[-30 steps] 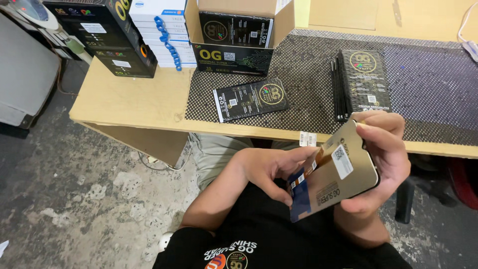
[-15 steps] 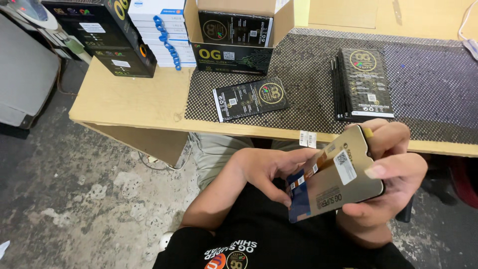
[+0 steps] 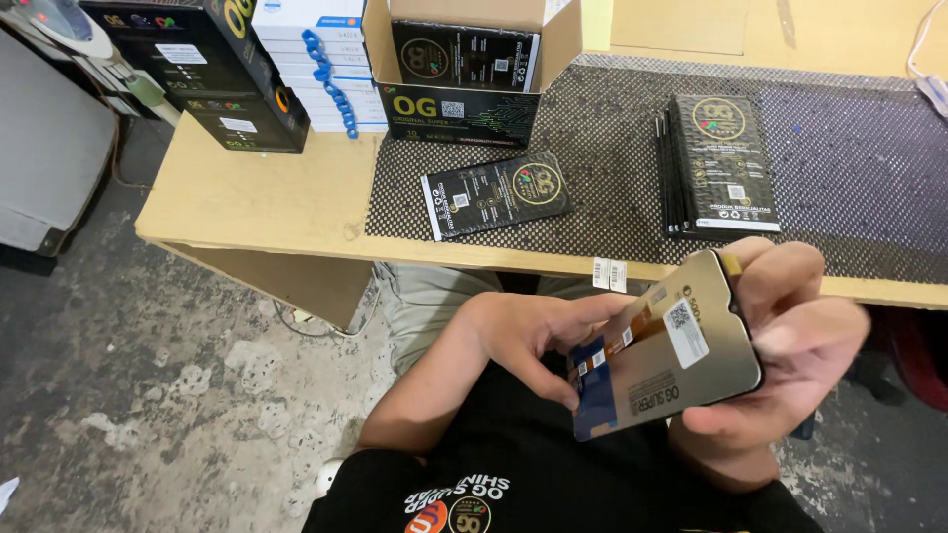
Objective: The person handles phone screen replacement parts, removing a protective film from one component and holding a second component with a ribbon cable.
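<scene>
Low and right of centre in the frame we hold a flat tan phone display panel with a white sticker and blue-orange flex strip (image 3: 667, 355), back face up. Our right hand (image 3: 790, 341) is closed round its far edges, while our left hand (image 3: 528, 331) pinches the flex end. We judge light edge-only pressure best, with the strip unbent, above the wooden bench with black mesh mat (image 3: 612, 168).

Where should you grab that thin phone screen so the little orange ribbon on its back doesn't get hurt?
Probably by its long side edges, coming from the right, as the right hand does now. The phone screen is a thin flat panel tilted back side up, and the orange ribbon sits near its left end, where the left hand touches it, so fingers belong on the rim.
</scene>
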